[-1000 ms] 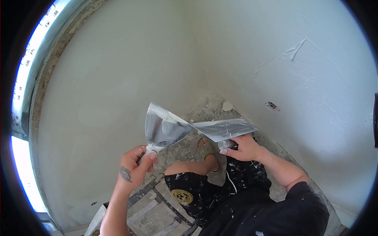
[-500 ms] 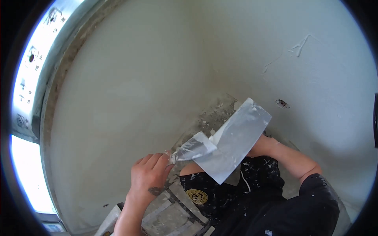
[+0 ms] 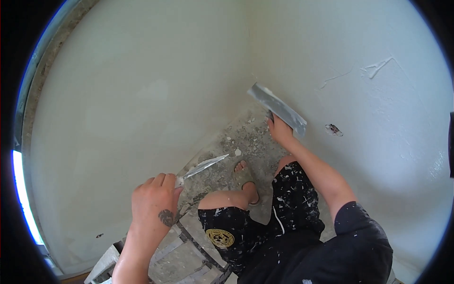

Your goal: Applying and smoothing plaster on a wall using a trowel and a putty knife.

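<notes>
My left hand [image 3: 155, 201] is closed around the handle of a putty knife [image 3: 205, 165], whose blade, smeared with white, points up and right over the floor. Farther off, my right hand [image 3: 281, 130] grips a wide plastering trowel [image 3: 279, 109] by its handle. The trowel's grey blade is held tilted near the right wall [image 3: 378, 142], close to the corner; whether it touches the wall I cannot tell. White plaster [image 3: 377, 68] forms raised ridges on that wall, above a small rough hole [image 3: 334, 130].
A smooth wall [image 3: 142, 94] stands on the left, with a window edge [image 3: 24, 199] beyond it. Crumbs and splatter cover the floor [image 3: 250, 130]. My sandalled foot [image 3: 243, 175] stands below the corner. A splattered platform [image 3: 182, 260] lies at the lower left.
My right hand has carried the trowel up and away from the putty knife, toward the corner and right wall. My left hand has shifted left and turned the knife edge-on.
</notes>
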Demonstrator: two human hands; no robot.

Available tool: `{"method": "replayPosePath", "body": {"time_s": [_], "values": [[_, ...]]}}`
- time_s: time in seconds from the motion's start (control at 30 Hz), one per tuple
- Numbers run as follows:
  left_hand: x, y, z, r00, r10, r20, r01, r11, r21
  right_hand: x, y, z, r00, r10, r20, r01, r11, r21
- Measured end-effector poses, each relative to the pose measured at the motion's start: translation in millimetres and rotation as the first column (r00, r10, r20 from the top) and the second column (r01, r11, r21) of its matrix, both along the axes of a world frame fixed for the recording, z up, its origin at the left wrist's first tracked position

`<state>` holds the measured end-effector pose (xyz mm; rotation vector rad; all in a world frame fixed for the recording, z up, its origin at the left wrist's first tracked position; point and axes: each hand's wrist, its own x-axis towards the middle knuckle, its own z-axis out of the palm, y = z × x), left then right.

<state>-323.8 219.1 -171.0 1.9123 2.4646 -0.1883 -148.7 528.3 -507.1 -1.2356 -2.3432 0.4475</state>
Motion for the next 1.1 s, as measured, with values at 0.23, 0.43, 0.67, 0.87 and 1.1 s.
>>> {"method": "replayPosePath", "body": {"time_s": [0.23,0.43,0.67,0.87,1.1], "values": [[5.3,5.3,5.7,0.986,0.065,0.154,-0.054,0.996,-0.069,-8.3,77.2,5.9,0.999,-0.03,0.029,0.038,0.936,-0.35],[8.7,9.4,17.8,0.974,0.088,0.207,-0.065,0.991,-0.113,12.2,78.9,130.0,0.87,-0.101,-0.482,-0.149,0.879,-0.453],[5.0,14.8,12.2,0.972,0.082,0.22,-0.059,0.992,-0.111,1.8,53.1,92.1,0.898,0.141,-0.416,-0.201,0.974,-0.103],[-1.8,8.5,9.2,0.976,0.036,0.216,-0.014,0.995,-0.103,-41.3,74.2,-37.4,0.991,0.125,-0.052,-0.135,0.909,-0.395],[-5.9,-2.1,10.8,0.968,0.038,0.248,-0.004,0.991,-0.133,-64.9,109.8,-47.5,0.997,0.0,0.08,0.024,0.957,-0.29]]}}
